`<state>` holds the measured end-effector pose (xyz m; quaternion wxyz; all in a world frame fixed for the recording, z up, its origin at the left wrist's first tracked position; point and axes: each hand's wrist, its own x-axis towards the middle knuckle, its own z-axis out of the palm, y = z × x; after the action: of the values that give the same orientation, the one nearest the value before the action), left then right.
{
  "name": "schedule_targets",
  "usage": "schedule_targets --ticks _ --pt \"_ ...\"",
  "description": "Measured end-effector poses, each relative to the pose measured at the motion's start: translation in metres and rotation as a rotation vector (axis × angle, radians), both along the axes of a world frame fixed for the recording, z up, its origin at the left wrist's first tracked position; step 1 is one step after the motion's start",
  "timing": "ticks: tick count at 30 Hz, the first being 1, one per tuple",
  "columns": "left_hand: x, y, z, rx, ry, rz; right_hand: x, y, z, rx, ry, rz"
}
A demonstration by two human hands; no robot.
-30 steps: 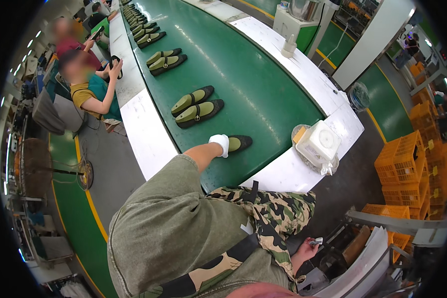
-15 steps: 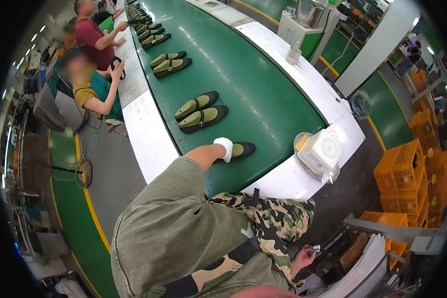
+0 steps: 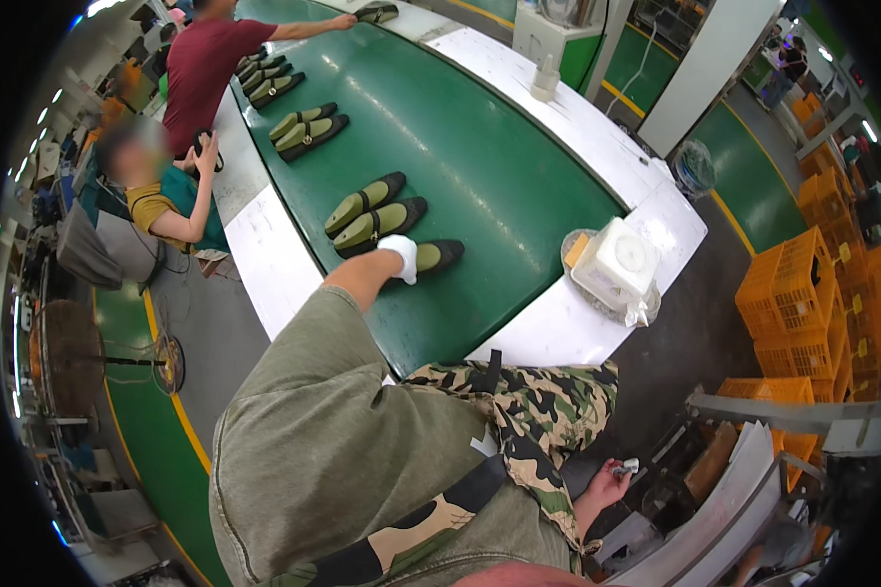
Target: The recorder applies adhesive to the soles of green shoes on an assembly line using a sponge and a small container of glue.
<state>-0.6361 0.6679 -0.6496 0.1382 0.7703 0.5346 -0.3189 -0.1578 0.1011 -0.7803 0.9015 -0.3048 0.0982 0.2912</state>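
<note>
My left hand (image 3: 398, 259), in a white glove, is closed around the heel end of a dark shoe (image 3: 442, 256) with a green form inside. That shoe rests on the green conveyor belt (image 3: 480, 293), its toe pointing right. Just beyond it stands a pair of matching strapped shoes (image 3: 387, 223), also filled with green forms. My right hand (image 3: 612, 482), ungloved, is low on my right side, away from the belt. Its fingers are curled round a small grey-and-white object (image 3: 628, 468) whose kind I cannot make out.
More shoe pairs (image 3: 308, 132) line the belt's left side. A white plastic container (image 3: 617, 259) sits on the near right ledge. Orange crates (image 3: 783, 284) are stacked at right. Two people work on the left; one in a red shirt (image 3: 206, 73) reaches across to a shoe.
My gloved left hand and its shoe have come closer to the neighbouring pair. The red-shirted person has stretched an arm across the belt. My view has shifted slightly.
</note>
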Motion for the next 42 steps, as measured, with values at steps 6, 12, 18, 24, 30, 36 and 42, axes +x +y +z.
schedule_targets --ticks 6,12,18,24,30,36,42 --pt "-0.038 0.023 -0.027 0.082 -0.029 0.139 -0.007 -0.006 0.002 -0.016 0.040 0.028" --pt "-0.039 0.036 -0.049 0.119 -0.091 0.151 -0.030 -0.010 0.021 -0.144 0.042 -0.060" --pt "-0.054 0.062 -0.040 0.074 -0.042 0.181 -0.019 -0.005 0.036 -0.290 0.110 -0.019" --pt "-0.074 0.100 -0.041 0.130 -0.011 0.165 -0.024 -0.033 0.051 -0.361 0.113 -0.062" --pt "-0.091 0.129 -0.032 0.195 0.088 0.231 0.024 0.011 0.081 -0.657 -0.026 0.029" --pt "-0.077 0.117 -0.012 0.156 0.077 0.169 0.076 0.196 0.149 -0.852 -0.406 0.097" --pt "-0.029 0.056 0.001 0.120 0.028 0.035 0.108 0.328 0.158 -1.364 -1.116 0.226"
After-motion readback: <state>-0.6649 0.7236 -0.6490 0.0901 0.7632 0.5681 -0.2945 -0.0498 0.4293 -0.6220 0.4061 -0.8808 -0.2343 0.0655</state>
